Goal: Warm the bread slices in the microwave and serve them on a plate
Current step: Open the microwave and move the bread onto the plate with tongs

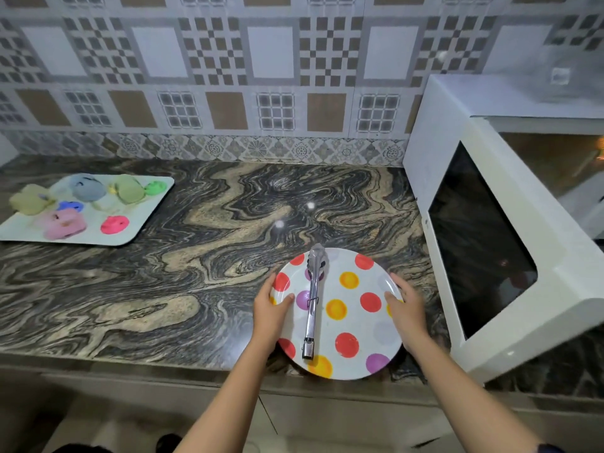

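Note:
A white plate with red, orange and purple dots sits near the front edge of the marble counter. Metal tongs lie lengthwise across it, tips pointing away from me. My left hand grips the plate's left rim, thumb on top. On the opposite rim my right hand holds on the same way. The white microwave stands at the right with its door swung open toward me. Its lit interior shows only in part, and no bread slices are visible.
A white tray carrying several coloured dough lumps rests at the counter's back left. The dark swirled counter stretches between tray and plate. A tiled wall runs behind. The open microwave door juts out just right of the plate.

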The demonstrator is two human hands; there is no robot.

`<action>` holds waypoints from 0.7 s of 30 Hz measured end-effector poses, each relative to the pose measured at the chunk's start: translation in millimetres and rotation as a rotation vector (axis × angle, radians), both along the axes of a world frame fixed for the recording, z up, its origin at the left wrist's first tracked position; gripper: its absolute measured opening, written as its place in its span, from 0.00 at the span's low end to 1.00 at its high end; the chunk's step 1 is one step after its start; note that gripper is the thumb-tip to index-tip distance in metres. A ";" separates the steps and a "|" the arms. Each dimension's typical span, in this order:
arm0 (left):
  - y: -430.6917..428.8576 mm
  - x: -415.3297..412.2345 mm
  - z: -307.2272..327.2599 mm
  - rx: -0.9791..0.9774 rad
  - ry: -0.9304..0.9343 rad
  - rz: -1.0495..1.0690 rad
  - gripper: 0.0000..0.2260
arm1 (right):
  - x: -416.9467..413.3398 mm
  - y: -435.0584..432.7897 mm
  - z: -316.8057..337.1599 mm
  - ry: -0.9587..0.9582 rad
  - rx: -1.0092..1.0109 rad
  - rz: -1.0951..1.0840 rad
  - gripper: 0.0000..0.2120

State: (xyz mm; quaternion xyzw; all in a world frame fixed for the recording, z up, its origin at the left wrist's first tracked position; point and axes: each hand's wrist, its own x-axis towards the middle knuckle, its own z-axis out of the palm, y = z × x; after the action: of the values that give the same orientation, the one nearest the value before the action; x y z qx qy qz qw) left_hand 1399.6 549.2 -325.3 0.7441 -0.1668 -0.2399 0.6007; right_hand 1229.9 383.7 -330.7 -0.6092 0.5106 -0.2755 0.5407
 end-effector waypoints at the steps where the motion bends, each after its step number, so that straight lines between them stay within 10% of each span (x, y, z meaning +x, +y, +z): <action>1: 7.1 -4.8 1.3 0.007 0.004 0.011 0.27 | -4.0 5.8 0.9 -0.006 0.008 0.003 0.19; 21: 183.2 -224.9 42.0 -0.134 0.078 0.256 0.22 | -204.0 163.9 33.1 -0.210 0.097 0.102 0.19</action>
State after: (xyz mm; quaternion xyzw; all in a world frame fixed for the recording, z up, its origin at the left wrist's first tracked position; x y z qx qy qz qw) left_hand 1174.7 732.4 -283.3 0.7077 -0.0625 -0.1785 0.6807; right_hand 1025.9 547.6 -297.6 -0.5751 0.4326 -0.2848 0.6333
